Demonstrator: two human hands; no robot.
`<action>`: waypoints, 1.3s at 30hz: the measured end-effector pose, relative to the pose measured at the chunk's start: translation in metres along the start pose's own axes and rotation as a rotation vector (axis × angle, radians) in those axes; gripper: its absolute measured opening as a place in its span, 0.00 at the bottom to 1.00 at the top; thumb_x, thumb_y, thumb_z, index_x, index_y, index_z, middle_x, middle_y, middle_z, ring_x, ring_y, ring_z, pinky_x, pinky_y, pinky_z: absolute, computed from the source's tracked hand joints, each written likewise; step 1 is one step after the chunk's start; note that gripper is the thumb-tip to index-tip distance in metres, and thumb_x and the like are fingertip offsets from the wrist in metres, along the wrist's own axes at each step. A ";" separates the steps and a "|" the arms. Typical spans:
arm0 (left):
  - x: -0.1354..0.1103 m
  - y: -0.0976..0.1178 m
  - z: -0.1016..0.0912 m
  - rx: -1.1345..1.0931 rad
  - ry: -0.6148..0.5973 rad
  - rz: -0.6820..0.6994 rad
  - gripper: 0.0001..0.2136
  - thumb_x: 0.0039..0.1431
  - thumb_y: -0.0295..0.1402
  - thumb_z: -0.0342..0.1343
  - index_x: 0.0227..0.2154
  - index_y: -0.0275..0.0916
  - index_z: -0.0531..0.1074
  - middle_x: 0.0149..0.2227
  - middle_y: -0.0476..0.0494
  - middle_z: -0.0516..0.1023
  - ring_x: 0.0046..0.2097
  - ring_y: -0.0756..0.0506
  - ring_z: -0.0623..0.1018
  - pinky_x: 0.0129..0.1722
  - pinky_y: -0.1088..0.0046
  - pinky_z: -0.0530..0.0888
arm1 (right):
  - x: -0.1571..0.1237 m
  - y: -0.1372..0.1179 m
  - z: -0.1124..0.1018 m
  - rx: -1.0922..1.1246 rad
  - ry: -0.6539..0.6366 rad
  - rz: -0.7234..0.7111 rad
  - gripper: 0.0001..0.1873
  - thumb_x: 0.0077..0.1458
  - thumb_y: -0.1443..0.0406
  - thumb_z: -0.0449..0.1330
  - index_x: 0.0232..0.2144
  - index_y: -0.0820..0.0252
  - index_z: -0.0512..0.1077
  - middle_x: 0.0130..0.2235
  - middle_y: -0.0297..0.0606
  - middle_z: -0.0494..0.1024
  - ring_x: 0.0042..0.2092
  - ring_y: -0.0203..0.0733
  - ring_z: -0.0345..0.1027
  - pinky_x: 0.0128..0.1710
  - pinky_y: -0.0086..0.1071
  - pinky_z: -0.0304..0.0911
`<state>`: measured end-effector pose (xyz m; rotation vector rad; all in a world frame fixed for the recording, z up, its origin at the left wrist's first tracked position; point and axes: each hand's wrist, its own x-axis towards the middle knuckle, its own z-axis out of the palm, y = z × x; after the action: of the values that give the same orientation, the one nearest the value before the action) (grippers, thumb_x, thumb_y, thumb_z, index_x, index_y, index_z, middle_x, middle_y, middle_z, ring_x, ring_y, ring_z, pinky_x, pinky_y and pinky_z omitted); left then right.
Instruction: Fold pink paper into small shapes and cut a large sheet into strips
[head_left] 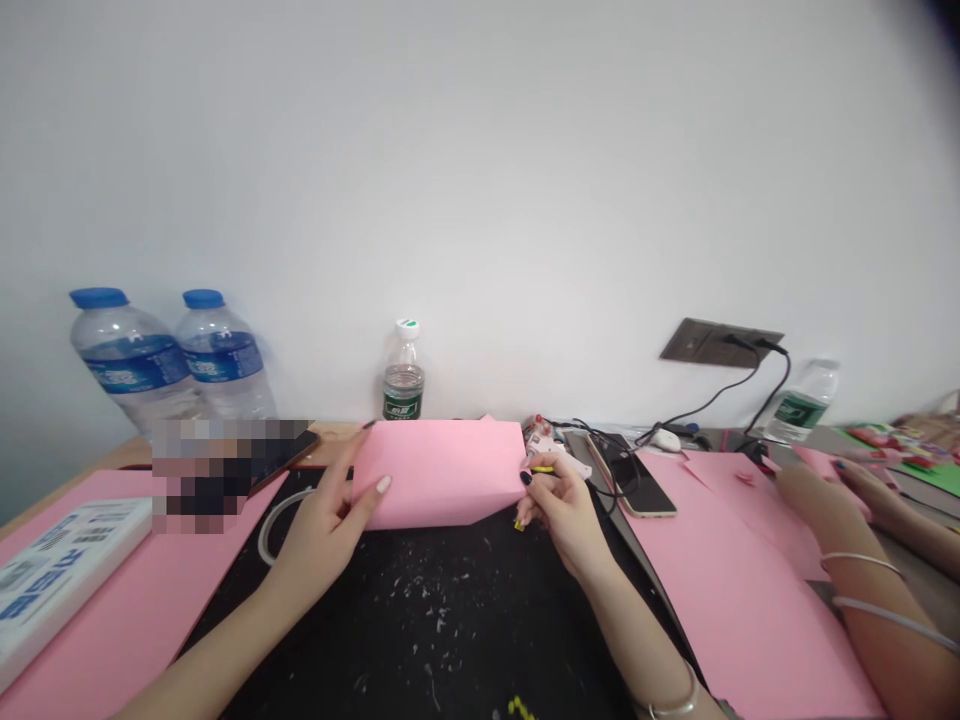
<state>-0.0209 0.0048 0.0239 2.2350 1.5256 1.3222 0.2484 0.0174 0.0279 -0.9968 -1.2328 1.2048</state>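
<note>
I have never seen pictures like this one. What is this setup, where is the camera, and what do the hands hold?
There is no machine here. A camera worn on a person's head looks forward and down, so this one picture shows their own arms. The left hand grips a folded pink paper above a black mat. The right hand touches the paper's edge and pinches a small yellow item. Pink sheets and a phone lie nearby, and water bottles stand by the wall. At the far right is a co-worker's arm.

Wooden table (127,453), black mat (420,620), pink paper (750,610)
</note>
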 end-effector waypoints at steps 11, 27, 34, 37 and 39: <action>0.008 -0.001 -0.003 -0.004 -0.170 -0.123 0.22 0.47 0.41 0.58 0.47 0.42 0.68 0.46 0.45 0.76 0.43 0.40 0.76 0.40 0.66 0.74 | 0.001 0.002 -0.005 -0.384 0.035 -0.140 0.13 0.42 0.69 0.62 0.35 0.61 0.74 0.29 0.36 0.74 0.26 0.35 0.66 0.26 0.29 0.63; 0.006 -0.012 -0.001 0.123 0.049 0.175 0.08 0.54 0.35 0.53 0.27 0.46 0.77 0.39 0.46 0.68 0.41 0.43 0.68 0.40 0.63 0.70 | 0.000 -0.004 -0.008 -0.804 -0.076 -0.535 0.06 0.52 0.69 0.56 0.25 0.57 0.72 0.38 0.39 0.73 0.42 0.43 0.66 0.43 0.37 0.62; 0.005 -0.006 0.003 0.059 -0.068 0.291 0.08 0.56 0.31 0.50 0.27 0.42 0.75 0.36 0.45 0.77 0.41 0.43 0.73 0.42 0.62 0.70 | -0.003 0.004 0.000 -1.027 -0.195 -0.709 0.15 0.54 0.68 0.55 0.45 0.54 0.68 0.44 0.39 0.75 0.48 0.44 0.64 0.50 0.42 0.58; 0.004 -0.002 0.002 0.107 -0.138 0.309 0.07 0.56 0.30 0.51 0.29 0.42 0.74 0.35 0.47 0.79 0.42 0.42 0.73 0.47 0.56 0.66 | -0.005 0.007 0.006 -1.106 -0.247 -0.728 0.13 0.57 0.69 0.51 0.43 0.55 0.69 0.41 0.38 0.76 0.45 0.41 0.67 0.51 0.41 0.56; 0.004 0.002 -0.001 0.207 -0.167 0.327 0.07 0.57 0.30 0.50 0.32 0.42 0.74 0.36 0.47 0.79 0.44 0.40 0.73 0.51 0.50 0.59 | -0.006 0.008 0.008 -1.141 -0.272 -0.699 0.13 0.58 0.70 0.48 0.42 0.55 0.69 0.40 0.37 0.77 0.44 0.39 0.68 0.52 0.41 0.54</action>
<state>-0.0197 0.0063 0.0281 2.7409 1.3350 1.0508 0.2399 0.0117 0.0200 -1.0117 -2.3229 -0.0078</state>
